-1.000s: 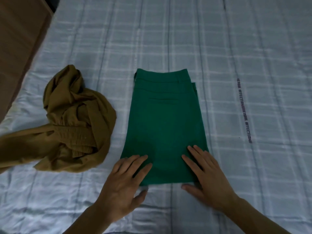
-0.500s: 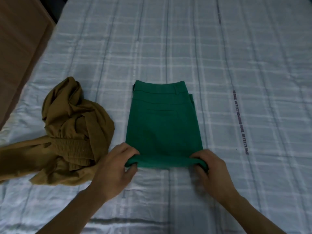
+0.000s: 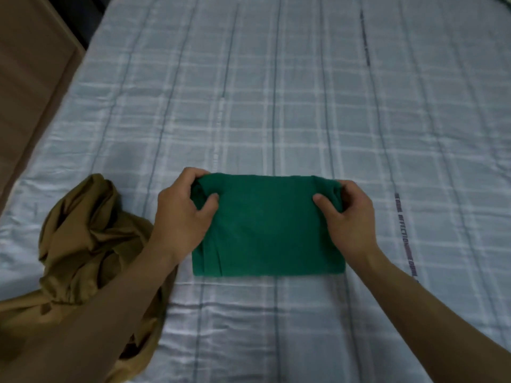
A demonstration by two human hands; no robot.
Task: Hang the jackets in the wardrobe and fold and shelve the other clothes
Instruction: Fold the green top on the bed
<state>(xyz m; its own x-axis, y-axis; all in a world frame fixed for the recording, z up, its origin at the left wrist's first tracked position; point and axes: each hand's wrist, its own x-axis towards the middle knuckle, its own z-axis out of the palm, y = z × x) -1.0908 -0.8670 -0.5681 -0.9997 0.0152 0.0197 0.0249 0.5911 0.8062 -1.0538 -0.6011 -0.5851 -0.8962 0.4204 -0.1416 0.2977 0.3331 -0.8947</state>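
While both hands pinch it – green trousers (image 3: 265,230); rectangular.

The fingers of both hands hide under the far edge of the green trousers (image 3: 268,228). Left of them, the brown jacket (image 3: 91,244) is cut off by the picture's edge, partly behind the left arm.

green trousers (image 3: 268,230) folded into a flat rectangle on the checked bedsheet (image 3: 276,106) | left hand (image 3: 181,214) and right hand (image 3: 349,217) pinch its far corners | crumpled brown garment (image 3: 88,239) lies just left
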